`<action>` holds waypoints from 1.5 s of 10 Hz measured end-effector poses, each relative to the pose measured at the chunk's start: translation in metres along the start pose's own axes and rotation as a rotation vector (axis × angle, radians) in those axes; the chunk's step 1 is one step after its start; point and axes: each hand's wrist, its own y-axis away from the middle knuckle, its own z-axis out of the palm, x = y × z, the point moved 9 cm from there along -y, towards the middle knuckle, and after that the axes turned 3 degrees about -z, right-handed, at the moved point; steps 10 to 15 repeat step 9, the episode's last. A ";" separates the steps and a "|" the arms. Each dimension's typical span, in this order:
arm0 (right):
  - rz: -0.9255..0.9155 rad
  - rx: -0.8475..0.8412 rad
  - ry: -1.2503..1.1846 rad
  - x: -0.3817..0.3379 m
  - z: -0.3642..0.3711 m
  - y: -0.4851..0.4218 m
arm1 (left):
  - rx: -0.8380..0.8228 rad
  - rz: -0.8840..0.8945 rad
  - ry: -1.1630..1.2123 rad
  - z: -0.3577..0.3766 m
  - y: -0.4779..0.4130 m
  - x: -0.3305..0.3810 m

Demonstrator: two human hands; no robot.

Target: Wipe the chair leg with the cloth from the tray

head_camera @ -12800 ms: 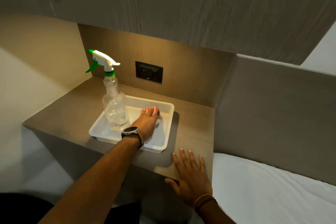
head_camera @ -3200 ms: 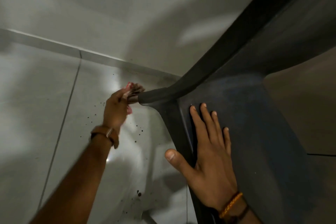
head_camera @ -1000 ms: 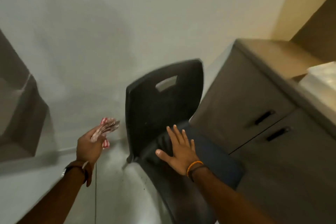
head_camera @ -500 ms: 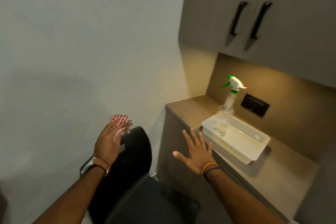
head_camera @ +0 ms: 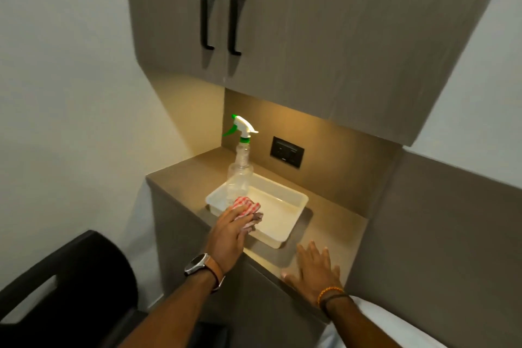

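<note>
My left hand [head_camera: 229,237] grips a crumpled red-and-white checked cloth [head_camera: 248,209] and holds it over the near left rim of the white tray [head_camera: 293,217] on the counter. My right hand [head_camera: 315,272] lies flat, fingers spread, on the counter's front edge to the right of the tray. The black chair [head_camera: 70,285] stands at the lower left; only its backrest shows and its legs are out of view.
A clear spray bottle [head_camera: 240,169] with a white and green trigger stands in the tray's far left corner. A black wall socket [head_camera: 286,152] sits behind it. Overhead cabinets with black handles [head_camera: 221,24] hang above. White bedding [head_camera: 375,328] lies at the lower right.
My view has swung from the chair to the counter. My left hand carried the cloth from beside the chair's backrest to the tray's rim. My right hand came down onto the counter edge.
</note>
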 end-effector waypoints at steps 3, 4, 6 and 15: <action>-0.007 0.039 0.137 0.030 0.045 -0.014 | -0.102 0.016 -0.020 0.101 -0.083 0.018; -0.021 0.040 0.115 0.031 0.047 -0.017 | -0.166 -0.031 -0.050 0.131 -0.116 0.011; -0.041 0.053 0.120 0.033 0.050 -0.020 | -0.799 -0.054 -0.491 0.224 -0.118 -0.024; -0.023 0.006 0.084 0.033 0.048 -0.019 | -0.779 -0.120 -0.302 0.193 -0.122 -0.016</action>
